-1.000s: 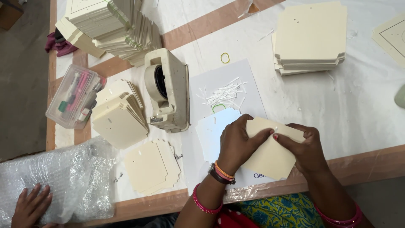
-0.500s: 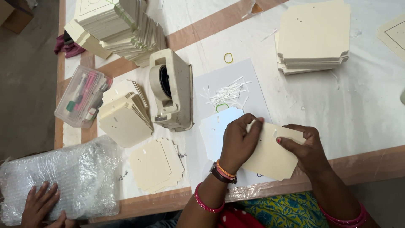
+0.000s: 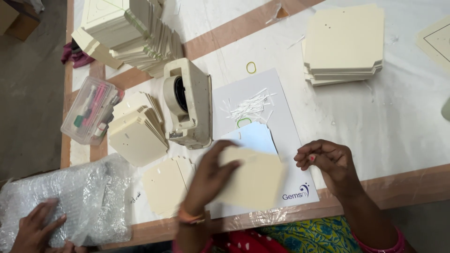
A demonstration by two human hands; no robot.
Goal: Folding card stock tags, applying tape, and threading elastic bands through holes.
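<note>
My left hand (image 3: 208, 180) holds a cream card piece (image 3: 255, 180) by its left edge, low over a white sheet (image 3: 281, 122) near the table's front edge; both are motion-blurred. Apart from the card, to its right, my right hand (image 3: 330, 161) has its fingers curled and pinched together, and I cannot tell whether it holds anything. A pale blue card (image 3: 253, 137) lies on the sheet just behind the cream one. A heap of small white strips (image 3: 248, 107) and a green ring (image 3: 243, 122) rest further back on the sheet.
A beige tape dispenser (image 3: 187, 103) stands left of the sheet. Stacks of cream cards lie at left (image 3: 136, 133), front left (image 3: 166, 185), back left (image 3: 131, 28) and back right (image 3: 344, 44). A clear pen box (image 3: 89, 117) sits far left. Another person's hand (image 3: 37, 227) presses bubble wrap (image 3: 70, 201).
My right hand has let go of the cream card and drawn off to the right. My left hand has carried the card leftwards. The other person's hand has shifted on the bubble wrap.
</note>
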